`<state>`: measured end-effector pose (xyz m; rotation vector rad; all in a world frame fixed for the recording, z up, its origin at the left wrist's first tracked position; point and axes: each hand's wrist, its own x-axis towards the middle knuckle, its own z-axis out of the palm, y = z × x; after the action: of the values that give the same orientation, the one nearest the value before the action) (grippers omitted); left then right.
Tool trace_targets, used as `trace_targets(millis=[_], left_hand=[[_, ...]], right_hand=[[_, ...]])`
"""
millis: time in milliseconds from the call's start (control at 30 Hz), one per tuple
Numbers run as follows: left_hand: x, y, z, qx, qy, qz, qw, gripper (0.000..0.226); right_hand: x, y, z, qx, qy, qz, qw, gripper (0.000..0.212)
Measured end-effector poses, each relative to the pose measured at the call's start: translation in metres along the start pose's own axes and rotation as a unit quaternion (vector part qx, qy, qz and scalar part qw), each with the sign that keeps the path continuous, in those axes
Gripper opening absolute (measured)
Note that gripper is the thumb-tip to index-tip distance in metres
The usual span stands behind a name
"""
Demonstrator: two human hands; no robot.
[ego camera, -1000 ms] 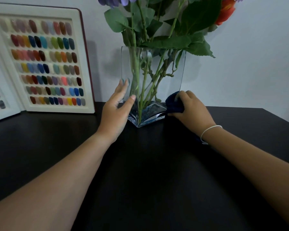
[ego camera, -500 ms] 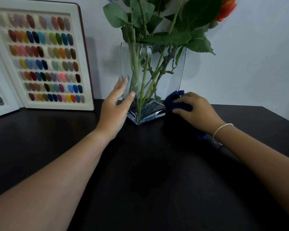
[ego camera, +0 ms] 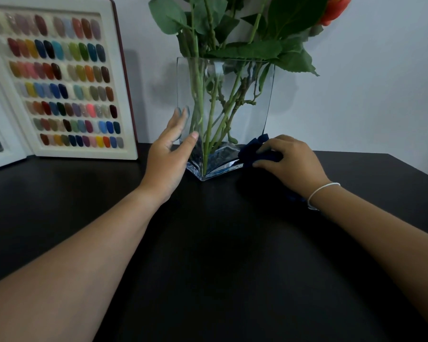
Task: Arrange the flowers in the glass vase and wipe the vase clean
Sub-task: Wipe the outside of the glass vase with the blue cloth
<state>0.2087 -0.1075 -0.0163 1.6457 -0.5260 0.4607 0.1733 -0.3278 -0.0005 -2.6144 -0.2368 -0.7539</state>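
Your left hand [ego camera: 168, 154], grip spread, braces the glass vase [ego camera: 245, 114] (flowers [ego camera: 232, 28] inside); your right hand [ego camera: 292, 161] pinches the dark cloth [ego camera: 253, 154] at its base.

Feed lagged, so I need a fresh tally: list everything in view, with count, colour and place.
glass vase: one, clear, back centre of the table.
flowers: one bunch, green stems and leaves, an orange bloom at top right, standing in the vase.
cloth: one, dark blue, at the vase's lower right corner.
nail colour display: one white-framed board, many coloured tips, leaning at left.
table: one, black.
wristband: one, white, right wrist.
left hand: open, flat against the vase's left side.
right hand: holding the cloth.
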Motion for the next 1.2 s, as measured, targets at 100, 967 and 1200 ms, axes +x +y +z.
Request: trace_targets(millis=[100,967,1200], left_hand=[[0.0,0.0,0.001,-0.001,0.002,-0.001,1.0,0.048],[-0.001,0.003,0.001,-0.018,-0.001,-0.009,1.0,0.048],[-0.001,0.003,0.001,-0.017,-0.001,-0.005,1.0,0.047]], right_hand=[[0.003,0.0,0.003,0.02,-0.025,0.017,0.999,0.024],[-0.005,-0.021,0.007,0.095,-0.071,-0.03,0.992,0.026],[-0.01,-0.036,0.013,0.134,-0.078,-0.088,0.984,0.024]])
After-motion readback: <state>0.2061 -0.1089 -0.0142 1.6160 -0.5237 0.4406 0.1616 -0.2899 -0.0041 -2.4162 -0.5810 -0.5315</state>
